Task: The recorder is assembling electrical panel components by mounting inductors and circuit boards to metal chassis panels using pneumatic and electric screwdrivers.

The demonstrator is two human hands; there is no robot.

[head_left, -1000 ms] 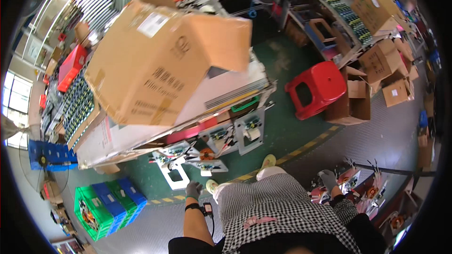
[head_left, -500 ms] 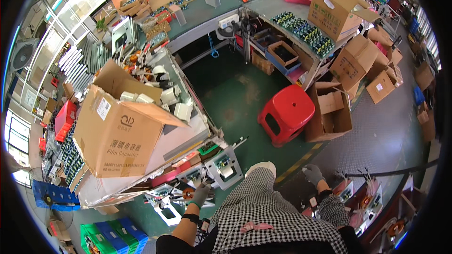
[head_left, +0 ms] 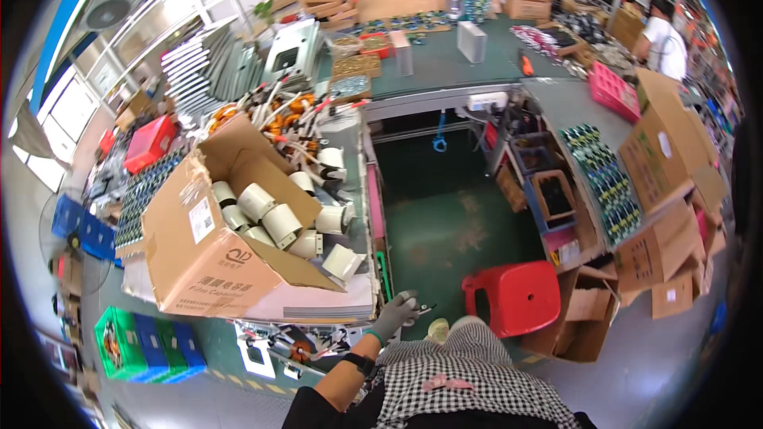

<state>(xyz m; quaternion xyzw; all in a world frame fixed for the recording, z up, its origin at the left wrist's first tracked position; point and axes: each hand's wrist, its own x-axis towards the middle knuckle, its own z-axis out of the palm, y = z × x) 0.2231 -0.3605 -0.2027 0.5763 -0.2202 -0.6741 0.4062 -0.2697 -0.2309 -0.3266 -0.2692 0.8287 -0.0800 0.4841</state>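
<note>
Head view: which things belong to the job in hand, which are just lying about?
Likely the job, judged by nearness:
gray-gloved left hand, grip unclear (right hand out of view)
workbench, near corner beside that hand
orange coil, low beside the bench

Likely lying about, untouched:
open cardboard box
white cylinders in and beside it
red stool
pink basket

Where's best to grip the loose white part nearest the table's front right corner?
Probably grip the white part by opposite sides, coming from the right, over the edge of the table: the box flap crowds its left, while its blocky right side looks unobstructed.
</note>
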